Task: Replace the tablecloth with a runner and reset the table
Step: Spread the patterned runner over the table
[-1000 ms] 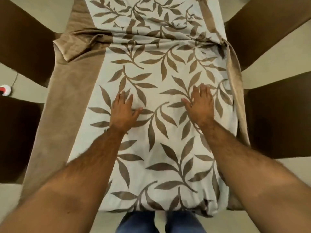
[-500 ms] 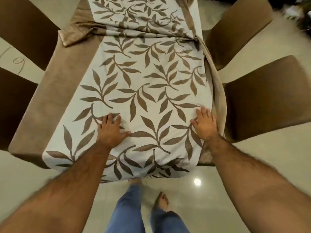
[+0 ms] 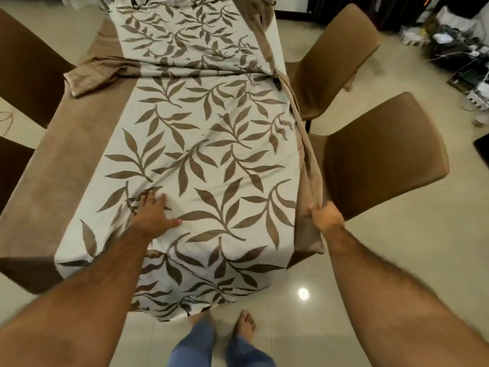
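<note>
The leaf-printed cloth (image 3: 201, 154) lies along the middle of the long surface (image 3: 278, 30), its near end hanging over the edge toward the person's bare feet, with a crosswise fold bunched up farther back. Under it is a plain brown cloth (image 3: 60, 154) that shows as a wide band on the left and a narrow gathered strip on the right. The left hand (image 3: 153, 215) rests flat on the printed cloth with fingers spread, probably to pin it so it does not slide. The right hand (image 3: 326, 217) is clenched around the gathered right edge of the brown cloth, just at the side of the surface, likely pulling it taut or drawing it out from underneath; which cloth counts as the runner is hard to say from here, though the patterned one looks narrower. Brown chairs (image 3: 381, 154) stand close on both sides, and a clutter of cables (image 3: 455, 49) sits on the floor at upper right.
</note>
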`<state>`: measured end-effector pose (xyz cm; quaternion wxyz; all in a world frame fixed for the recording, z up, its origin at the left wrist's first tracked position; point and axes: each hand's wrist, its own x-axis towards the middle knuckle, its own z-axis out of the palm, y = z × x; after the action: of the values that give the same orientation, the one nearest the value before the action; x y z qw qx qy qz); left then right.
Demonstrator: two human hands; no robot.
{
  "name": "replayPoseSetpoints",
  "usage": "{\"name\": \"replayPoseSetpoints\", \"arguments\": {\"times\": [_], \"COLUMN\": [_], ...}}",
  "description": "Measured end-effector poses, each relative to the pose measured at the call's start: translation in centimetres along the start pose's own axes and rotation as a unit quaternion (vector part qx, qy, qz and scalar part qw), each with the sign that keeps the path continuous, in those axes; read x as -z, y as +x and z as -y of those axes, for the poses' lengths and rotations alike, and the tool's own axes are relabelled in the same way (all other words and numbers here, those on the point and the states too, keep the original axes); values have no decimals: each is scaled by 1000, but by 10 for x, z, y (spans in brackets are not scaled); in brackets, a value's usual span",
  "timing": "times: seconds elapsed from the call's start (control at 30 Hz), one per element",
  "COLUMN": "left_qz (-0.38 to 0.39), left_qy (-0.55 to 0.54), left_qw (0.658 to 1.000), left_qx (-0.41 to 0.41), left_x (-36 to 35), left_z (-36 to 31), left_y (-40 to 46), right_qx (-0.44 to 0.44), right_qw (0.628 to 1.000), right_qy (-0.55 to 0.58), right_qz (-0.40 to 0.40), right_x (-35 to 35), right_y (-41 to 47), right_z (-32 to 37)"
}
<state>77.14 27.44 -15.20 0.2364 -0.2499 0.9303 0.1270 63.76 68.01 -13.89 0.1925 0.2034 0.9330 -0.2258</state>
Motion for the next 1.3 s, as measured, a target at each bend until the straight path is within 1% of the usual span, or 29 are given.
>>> {"name": "replayPoseSetpoints", "arguments": {"times": [0.03,0.1,0.17,0.33,0.47,0.57,0.67,0.73,0.77,0.83,0.87,0.9,0.93,0.97,1.0,1.03,1.07,1.13,1.2,1.3], "left_qz": [-1,-11,-15,-5,-10,-23,-3,-6,-25,-99,-135,-170,-194,-196,-180,-161,-142,-112,-92,-88], "left_qy": [6,18,17,20,13,-13,-1,-25,-62,-138,-137,-108,-70,-48,-50,-57,-58,-39,-24,-16], "left_qw": [1000,1000,1000,1000,1000,1000,1000,999,996,983,980,978,978,979,982,984,987,992,995,996], "left_qx": [-1,-2,1,-9,-6,-8,-31,-48,-56,-63,-59,-48,-28,1,29,46,52,45,28,6], "left_x": [-1,-4,-6,-16,-21,-13,0,16,25,34,33,24,13,0,-7,-12,-12,-3,8,21], "left_z": [2,1,-2,-21,-40,-32,-25,-28,-32,-35,-33,-28,-21,-13,-7,-2,2,9,15,18], "left_y": [3,7,10,15,15,26,44,58,62,59,49,39,27,14,5,3,6,23,44,73], "right_qx": [-12,-2,5,-32,19,40,70,79,75,51,63,111,180,240,271,279,275,270,285,310], "right_qw": [999,999,1000,996,993,988,980,976,978,986,984,973,956,942,936,932,930,933,931,924], "right_qy": [34,42,13,-22,-16,21,56,57,40,-29,-78,-129,-170,-197,-214,-231,-243,-239,-227,-224], "right_qz": [31,30,-14,-85,-112,-145,-175,-192,-188,-155,-146,-155,-156,-125,-72,-24,5,16,17,3], "right_x": [0,5,15,41,35,39,58,71,76,71,61,46,27,5,-14,-31,-43,-53,-54,-55], "right_y": [1,3,6,16,11,18,35,47,50,44,34,21,7,-8,-18,-22,-20,-5,13,40], "right_z": [-5,-5,2,7,15,24,48,70,81,95,96,94,89,82,76,71,67,68,77,93]}}
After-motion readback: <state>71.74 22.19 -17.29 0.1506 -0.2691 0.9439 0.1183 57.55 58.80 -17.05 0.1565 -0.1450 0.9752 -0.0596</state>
